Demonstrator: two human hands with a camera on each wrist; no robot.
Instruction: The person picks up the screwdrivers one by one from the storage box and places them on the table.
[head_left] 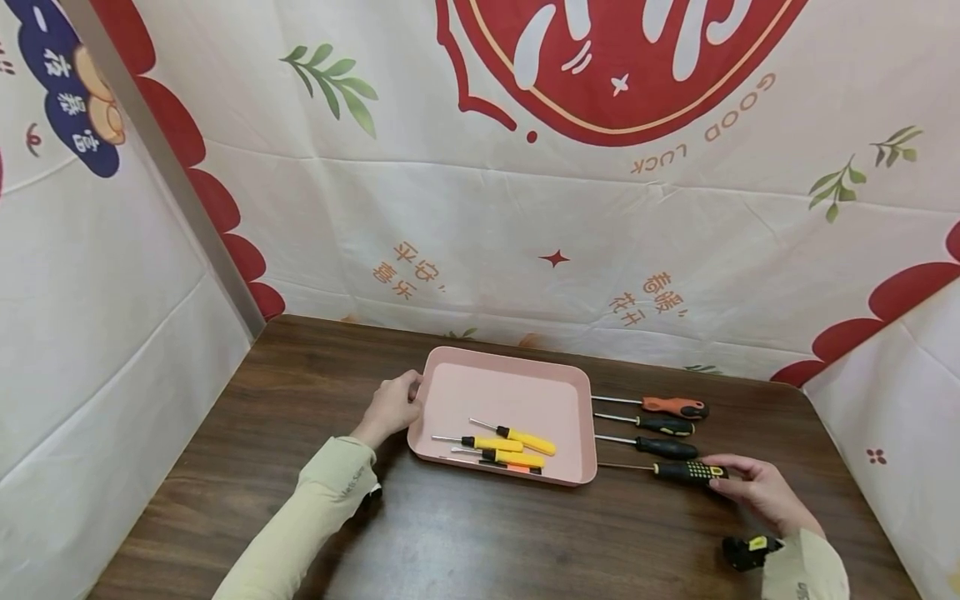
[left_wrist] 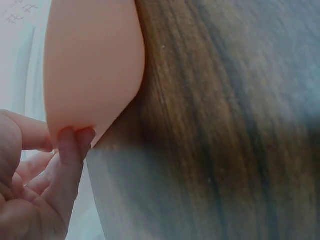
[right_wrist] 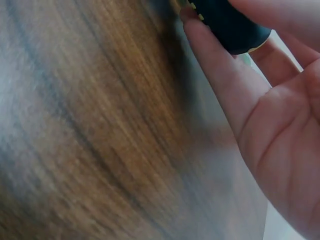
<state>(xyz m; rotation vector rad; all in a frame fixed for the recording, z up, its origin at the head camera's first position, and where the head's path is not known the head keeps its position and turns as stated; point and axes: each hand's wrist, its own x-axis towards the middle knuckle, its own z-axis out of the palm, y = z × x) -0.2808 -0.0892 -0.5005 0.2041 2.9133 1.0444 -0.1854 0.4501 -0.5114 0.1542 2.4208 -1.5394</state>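
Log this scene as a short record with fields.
Surface: brown wood-grain table
Container: pink rectangular tray
Tray contents: three yellow-handled screwdrivers; orange-and-black item, partly hidden
Right of tray: orange-and-black-handled screwdriver; two dark-handled screwdrivers; yellow-dotted black-handled screwdriver
Left grip: holds tray's left side
Right grip: holds yellow-dotted screwdriver's handle
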